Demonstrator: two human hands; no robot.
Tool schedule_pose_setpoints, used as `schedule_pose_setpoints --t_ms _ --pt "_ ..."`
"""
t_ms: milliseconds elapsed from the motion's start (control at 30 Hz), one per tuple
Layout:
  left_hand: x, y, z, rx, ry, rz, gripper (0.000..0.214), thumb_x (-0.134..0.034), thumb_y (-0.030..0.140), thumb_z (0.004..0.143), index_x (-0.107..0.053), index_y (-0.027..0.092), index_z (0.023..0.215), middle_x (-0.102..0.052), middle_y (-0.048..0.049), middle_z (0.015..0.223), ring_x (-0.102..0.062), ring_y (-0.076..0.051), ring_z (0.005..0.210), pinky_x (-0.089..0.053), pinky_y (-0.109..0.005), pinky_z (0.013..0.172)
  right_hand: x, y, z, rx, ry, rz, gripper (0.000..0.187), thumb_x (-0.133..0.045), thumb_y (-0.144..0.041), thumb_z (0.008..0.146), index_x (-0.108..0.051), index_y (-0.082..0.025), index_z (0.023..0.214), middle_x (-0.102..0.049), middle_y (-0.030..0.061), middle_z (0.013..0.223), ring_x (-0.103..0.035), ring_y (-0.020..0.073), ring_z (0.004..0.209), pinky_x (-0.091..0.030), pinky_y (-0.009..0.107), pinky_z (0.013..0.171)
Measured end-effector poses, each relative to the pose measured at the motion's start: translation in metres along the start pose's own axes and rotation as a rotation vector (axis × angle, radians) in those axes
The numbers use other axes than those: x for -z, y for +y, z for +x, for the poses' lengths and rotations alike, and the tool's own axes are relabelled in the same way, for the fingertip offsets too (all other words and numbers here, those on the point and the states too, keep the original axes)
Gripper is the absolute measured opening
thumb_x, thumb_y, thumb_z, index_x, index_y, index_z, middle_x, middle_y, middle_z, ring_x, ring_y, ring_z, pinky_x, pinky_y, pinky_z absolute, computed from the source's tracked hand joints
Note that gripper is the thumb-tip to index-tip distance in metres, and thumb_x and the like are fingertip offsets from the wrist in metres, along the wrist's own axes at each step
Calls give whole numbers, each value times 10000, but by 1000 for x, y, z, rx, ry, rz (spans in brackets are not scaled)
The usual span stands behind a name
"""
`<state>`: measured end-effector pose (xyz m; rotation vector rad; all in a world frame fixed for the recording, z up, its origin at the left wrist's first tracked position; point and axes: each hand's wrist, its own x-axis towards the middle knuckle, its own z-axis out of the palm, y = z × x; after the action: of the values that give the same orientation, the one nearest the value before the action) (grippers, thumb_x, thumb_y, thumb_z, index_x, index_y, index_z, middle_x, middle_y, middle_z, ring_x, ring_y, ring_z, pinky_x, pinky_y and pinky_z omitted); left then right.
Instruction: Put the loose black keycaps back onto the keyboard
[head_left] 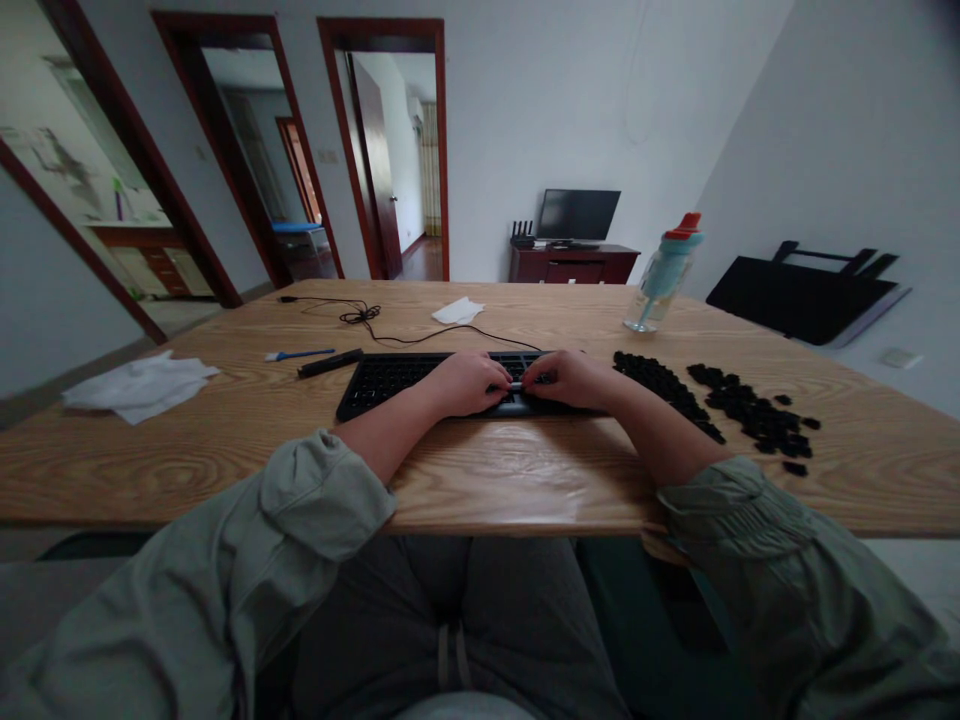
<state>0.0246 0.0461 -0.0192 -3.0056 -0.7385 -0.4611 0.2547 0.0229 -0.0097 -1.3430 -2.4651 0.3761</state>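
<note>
A black keyboard (390, 380) lies on the wooden table in front of me, its cable running off the back. My left hand (471, 384) rests over its middle, fingers curled in a pinch. From the other side my right hand (564, 380) meets it, also pinching. Between the fingertips of both hands shows a small silvery bar (516, 386), just above the keys; its kind is too small to make out. The hands hide much of the keyboard's right half. Loose black keycaps (664, 390) lie in rows to the right, with a scattered pile (757, 408) beyond them.
On the wooden table (480, 470), a blue-handled brush (300, 355) and a black stick-like object (330, 363) lie left of the keyboard. Crumpled white tissues (142, 385) sit farther left. Behind are a coiled cable (361, 313), folded tissue (459, 311) and a water bottle (661, 275).
</note>
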Motion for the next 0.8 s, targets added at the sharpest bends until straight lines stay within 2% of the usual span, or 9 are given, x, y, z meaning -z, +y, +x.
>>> schedule_pose_setpoints --t_ms 167,500,800 --pt "-7 -2 4 92 4 -21 226 -603 253 914 -789 212 1036 -777 -59 1043 -702 -206 979 -495 -304 922 -6 5 2 4 10 -13 207 -645 -292 843 -812 -283 965 -786 20 920 -673 181 750 -499 303 724" --pt "4 14 5 28 -41 105 269 -527 200 928 -795 217 946 -778 -63 1002 -685 -204 950 -473 -316 928 -7 3 -3 75 29 -65 219 -651 -255 820 -816 -276 961 -788 37 958 -689 203 784 -512 312 764" --pt "2 14 5 3 -22 166 264 -531 180 924 -795 194 942 -782 -61 970 -685 -202 905 -477 -316 896 -12 8 -1 102 68 -137 207 -660 -233 815 -820 -268 942 -788 47 946 -706 203 789 -534 303 781"
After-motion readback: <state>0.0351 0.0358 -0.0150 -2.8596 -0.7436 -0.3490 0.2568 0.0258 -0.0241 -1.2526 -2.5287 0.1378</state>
